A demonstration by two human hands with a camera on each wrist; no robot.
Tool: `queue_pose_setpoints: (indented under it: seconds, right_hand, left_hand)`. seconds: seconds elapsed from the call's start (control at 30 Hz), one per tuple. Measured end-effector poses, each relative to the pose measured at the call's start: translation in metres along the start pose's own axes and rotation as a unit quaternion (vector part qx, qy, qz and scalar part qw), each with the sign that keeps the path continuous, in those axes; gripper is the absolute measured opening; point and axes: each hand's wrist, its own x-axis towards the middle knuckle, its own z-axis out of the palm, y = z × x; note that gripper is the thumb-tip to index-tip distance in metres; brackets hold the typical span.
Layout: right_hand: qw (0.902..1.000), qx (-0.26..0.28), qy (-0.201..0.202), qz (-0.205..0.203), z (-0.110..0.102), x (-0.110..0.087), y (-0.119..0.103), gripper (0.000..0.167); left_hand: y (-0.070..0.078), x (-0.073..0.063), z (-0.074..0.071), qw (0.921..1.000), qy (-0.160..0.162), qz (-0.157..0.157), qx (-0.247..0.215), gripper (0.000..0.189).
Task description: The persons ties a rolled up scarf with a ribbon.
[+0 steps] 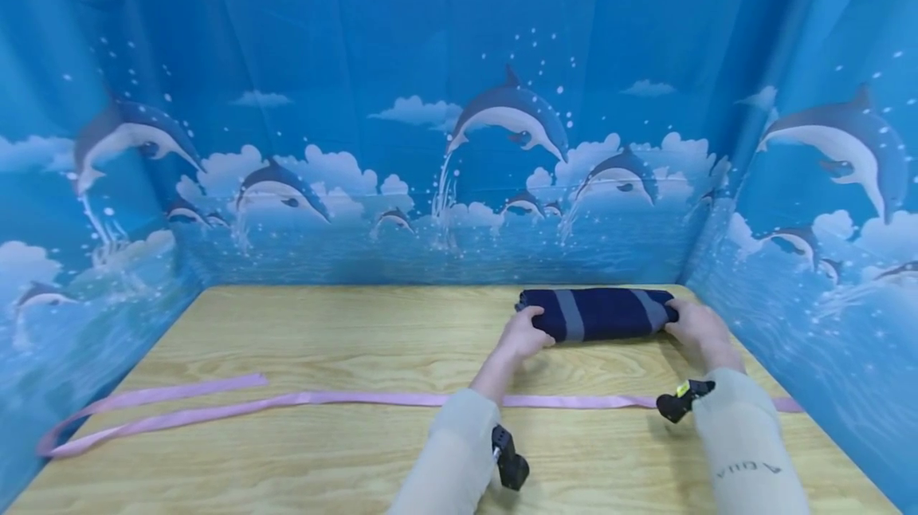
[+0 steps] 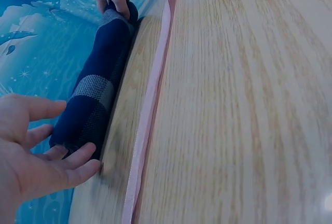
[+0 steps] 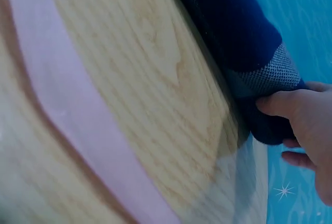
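A rolled-up navy cloth point(image 1: 606, 314) with grey bands lies crosswise at the back right of the wooden table. My left hand point(image 1: 526, 333) is at the roll's left end. In the left wrist view, the fingers of that left hand point(image 2: 44, 154) are spread and relaxed around this end, the fingertips right at the fabric. My right hand point(image 1: 703, 328) grips the other end. Seen from the right wrist, the thumb of the right hand point(image 3: 311, 125) presses on top of the cloth point(image 3: 236, 32) near a grey band, with other fingers partly hidden behind it.
A long pink ribbon point(image 1: 373, 398) stretches across the wooden table point(image 1: 344, 340) in front of the roll, passing beneath the forearms. On the left it doubles back in a loop. Blue dolphin-printed curtains point(image 1: 402, 37) enclose the table at the back and both sides.
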Motion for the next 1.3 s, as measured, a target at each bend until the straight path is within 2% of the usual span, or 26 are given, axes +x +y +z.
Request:
queue_pose_setpoints:
  seconds: [0.1, 0.2, 0.33, 0.47, 0.57, 0.7, 0.87, 0.93, 1.03, 1.1, 1.2, 1.3]
  right_hand:
    - [0.9988, -0.040, 0.011, -0.025, 0.000, 0.000, -0.002, 0.047]
    - [0.9968, -0.065, 0.021, -0.043, 0.001, 0.001, -0.005, 0.045]
    - [0.9940, -0.079, 0.045, -0.061, 0.001, 0.000, -0.008, 0.044]
    - [0.9920, -0.085, 0.060, -0.071, 0.000, -0.001, -0.011, 0.043]
    - [0.9920, -0.086, 0.058, -0.071, -0.002, -0.002, -0.014, 0.043]
    - [0.9916, -0.089, 0.058, -0.073, -0.003, -0.004, -0.015, 0.043]
    - [0.9843, -0.107, 0.103, -0.096, -0.003, -0.005, -0.015, 0.041]
    - [0.9767, -0.116, 0.138, -0.116, -0.003, -0.005, -0.014, 0.040]
    - [0.9563, -0.135, 0.205, -0.159, -0.004, -0.006, -0.015, 0.036]
    - [0.9378, -0.144, 0.250, -0.193, -0.004, -0.007, -0.015, 0.035]
    - [0.9120, -0.157, 0.297, -0.236, -0.006, -0.008, -0.015, 0.035]
    - [0.8985, -0.161, 0.310, -0.266, -0.009, -0.008, -0.015, 0.034]
  left_hand:
    - [-0.001, 0.000, -0.001, 0.9998, 0.016, -0.009, -0.003, 0.051]
    - [-0.001, 0.001, -0.001, 0.9992, 0.039, 0.000, 0.008, 0.049]
    - [0.001, 0.001, -0.001, 0.9963, 0.065, 0.010, 0.056, 0.049]
    - [0.003, -0.001, 0.001, 0.9892, 0.077, 0.016, 0.123, 0.047]
    - [0.003, -0.004, 0.001, 0.9798, 0.081, 0.039, 0.179, 0.043]
    - [0.001, -0.006, -0.001, 0.9610, 0.091, 0.090, 0.245, 0.039]
    - [0.001, -0.008, -0.002, 0.9378, 0.099, 0.128, 0.307, 0.042]
    - [0.001, -0.008, -0.004, 0.9247, 0.103, 0.141, 0.338, 0.042]
    - [0.001, -0.007, -0.006, 0.8962, 0.116, 0.163, 0.396, 0.039]
    - [0.002, -0.007, -0.009, 0.8716, 0.124, 0.175, 0.441, 0.036]
    - [0.003, -0.008, -0.013, 0.8318, 0.135, 0.186, 0.505, 0.033]
    - [0.003, -0.008, -0.019, 0.7956, 0.151, 0.196, 0.553, 0.035]
